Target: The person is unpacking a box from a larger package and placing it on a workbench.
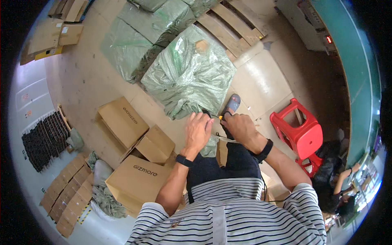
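left hand [198, 130] curled over the near edge of the green woven sack [188, 73] on the floor, gripping its fabric. right hand [241, 128] just beside it, fist closed around a small yellow-handled tool [216, 117]. cardboard boxes [136, 163] left, red stool [300, 130] right.

Floor: you stand on pale tiles [81, 81].
Pallet: wooden slats [228, 24] lie ahead of you.
Stools: red plastic stools [300, 130] sit at your right.
Wall: green [359, 61].
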The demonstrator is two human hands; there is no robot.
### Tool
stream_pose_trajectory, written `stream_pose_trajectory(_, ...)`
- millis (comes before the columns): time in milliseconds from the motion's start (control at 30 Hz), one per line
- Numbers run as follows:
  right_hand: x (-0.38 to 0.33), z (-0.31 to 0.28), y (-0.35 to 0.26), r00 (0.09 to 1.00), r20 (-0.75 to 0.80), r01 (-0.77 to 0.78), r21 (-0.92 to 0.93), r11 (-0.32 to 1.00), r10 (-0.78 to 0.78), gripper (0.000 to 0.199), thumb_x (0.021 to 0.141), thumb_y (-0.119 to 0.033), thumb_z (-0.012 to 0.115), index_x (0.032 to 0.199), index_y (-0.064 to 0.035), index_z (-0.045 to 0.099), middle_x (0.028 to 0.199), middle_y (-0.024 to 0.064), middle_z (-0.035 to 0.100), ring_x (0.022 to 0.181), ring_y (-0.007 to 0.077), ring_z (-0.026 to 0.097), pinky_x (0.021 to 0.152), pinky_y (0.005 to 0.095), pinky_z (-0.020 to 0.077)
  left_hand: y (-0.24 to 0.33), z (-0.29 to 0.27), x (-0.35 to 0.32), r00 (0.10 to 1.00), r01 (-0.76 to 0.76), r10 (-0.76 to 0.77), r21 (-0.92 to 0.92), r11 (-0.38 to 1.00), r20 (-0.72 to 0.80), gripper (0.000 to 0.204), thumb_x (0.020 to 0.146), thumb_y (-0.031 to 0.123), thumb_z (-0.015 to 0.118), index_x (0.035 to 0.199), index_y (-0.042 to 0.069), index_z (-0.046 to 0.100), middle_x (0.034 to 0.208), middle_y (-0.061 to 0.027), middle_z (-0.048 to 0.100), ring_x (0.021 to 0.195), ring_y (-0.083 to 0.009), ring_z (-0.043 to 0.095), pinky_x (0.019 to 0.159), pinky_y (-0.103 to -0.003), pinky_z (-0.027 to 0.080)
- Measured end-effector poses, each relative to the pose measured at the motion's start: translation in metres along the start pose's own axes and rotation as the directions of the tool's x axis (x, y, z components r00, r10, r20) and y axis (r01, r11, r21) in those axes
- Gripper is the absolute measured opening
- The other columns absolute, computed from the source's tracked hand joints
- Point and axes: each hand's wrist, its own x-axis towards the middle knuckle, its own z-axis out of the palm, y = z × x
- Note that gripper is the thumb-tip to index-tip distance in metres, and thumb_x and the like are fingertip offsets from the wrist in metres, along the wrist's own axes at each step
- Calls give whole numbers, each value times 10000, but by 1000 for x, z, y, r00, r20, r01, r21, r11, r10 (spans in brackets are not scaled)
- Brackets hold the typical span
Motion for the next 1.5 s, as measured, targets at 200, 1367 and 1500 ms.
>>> stream_pose_trajectory(200,-126,33,115,833,535,-169,2,986,142,398,1011,-378,595,867,-30,722,747,217,694,720,404,698,639,497,532,6,-55,36,996,48,-45,-42,998,73,207,958,186,652,830,28,614,825,-138,588,835,-363,548,748,-477,455)
stream_pose_trajectory(1367,51,-45,2,944,314,177,-205,962,-107,240,927,-240,649,769,-95,756,729,133,725,685,269,747,577,382,585,19,-19,5,990,127,-133,-130,983,-40,137,929,164,657,867,50,614,857,-143,575,852,-400,553,756,-494,454)
stream_pose_trajectory(1500,55,-29,-5,912,385,251,-253,934,-141,169,882,-174,675,745,-131,764,744,113,734,716,237,753,585,342,578,17,-17,9,994,100,-105,-112,989,-38,126,920,149,656,863,45,617,862,-142,581,851,-396,557,756,-493,457)
